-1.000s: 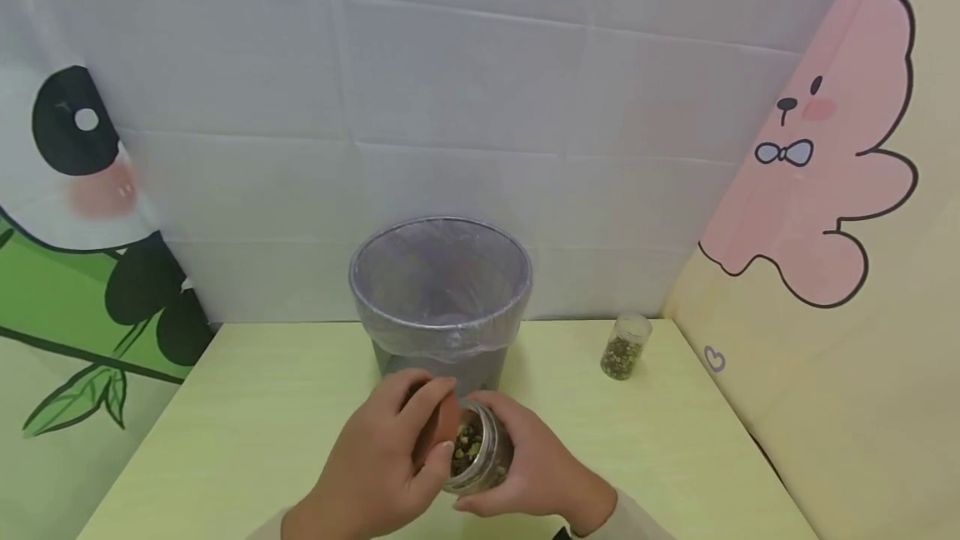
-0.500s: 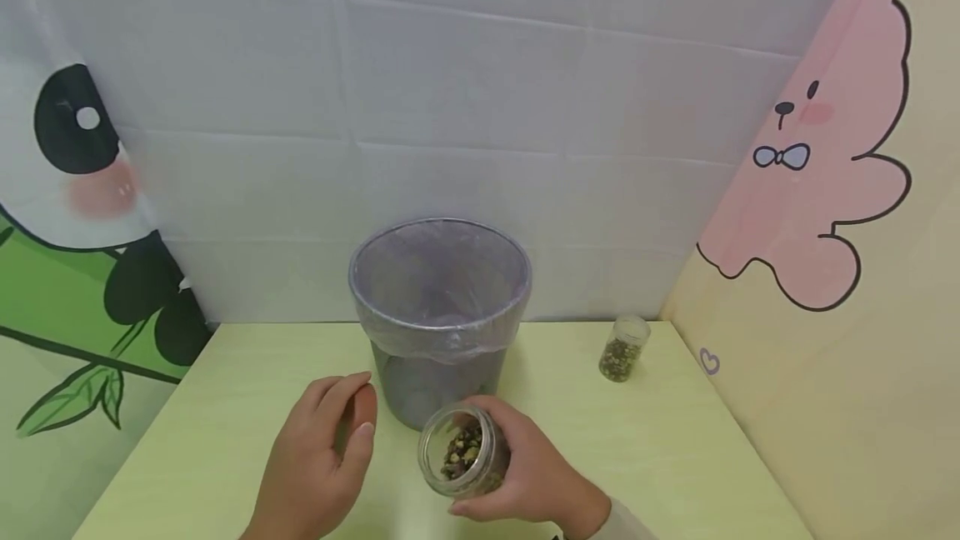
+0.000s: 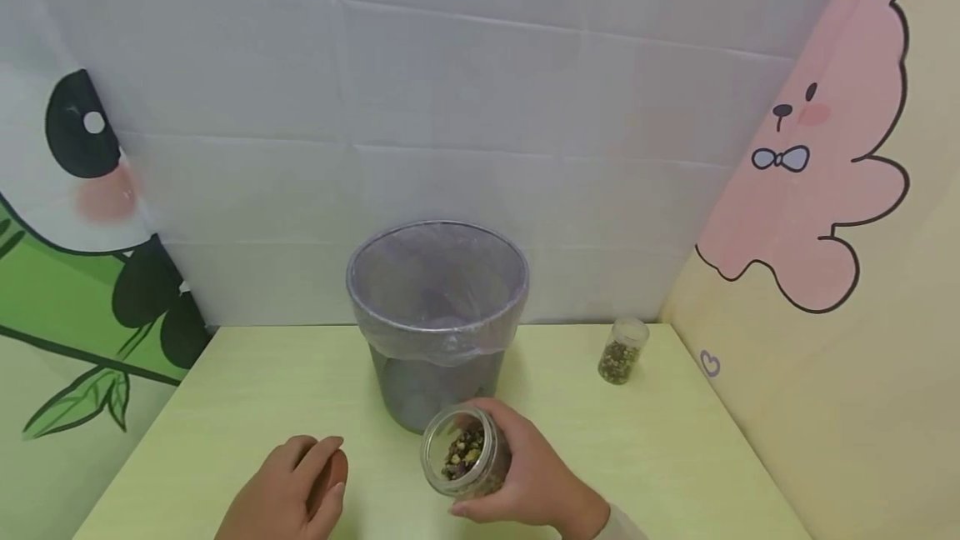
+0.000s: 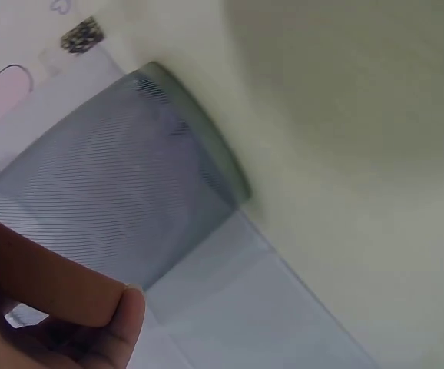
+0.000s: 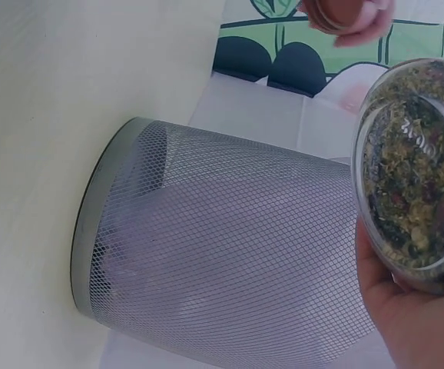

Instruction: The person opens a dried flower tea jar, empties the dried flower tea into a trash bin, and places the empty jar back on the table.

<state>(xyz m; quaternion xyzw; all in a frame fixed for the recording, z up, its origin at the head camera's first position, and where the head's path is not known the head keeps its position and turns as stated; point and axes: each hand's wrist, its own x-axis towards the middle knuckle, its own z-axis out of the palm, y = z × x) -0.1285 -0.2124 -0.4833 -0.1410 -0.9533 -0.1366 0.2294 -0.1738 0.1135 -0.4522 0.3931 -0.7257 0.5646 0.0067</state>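
My right hand (image 3: 536,469) grips an uncapped clear jar (image 3: 495,473), tilted with its mouth to the left and toward me. Dried flowers and herbs (image 3: 463,452) partly fill it; its base, pressed full of them, faces the right wrist view. At the lower left, my left hand (image 3: 281,490) holds a reddish-brown lid (image 4: 49,273) by its edge, well apart from the jar. Right behind the jar stands a mesh wastebasket (image 3: 427,390) lined with a thin clear bag (image 3: 450,344).
A second jar (image 3: 622,352) of similar dried herbs stands at the table's back right corner. The pale yellow table (image 3: 637,457) meets a white sheeted wall (image 3: 450,107) behind. Cartoon-printed walls flank both sides.
The left hand has drawn the lid away from the jar's mouth, down and to the left. The right hand keeps the jar nearly in place, its contents now in plain view.
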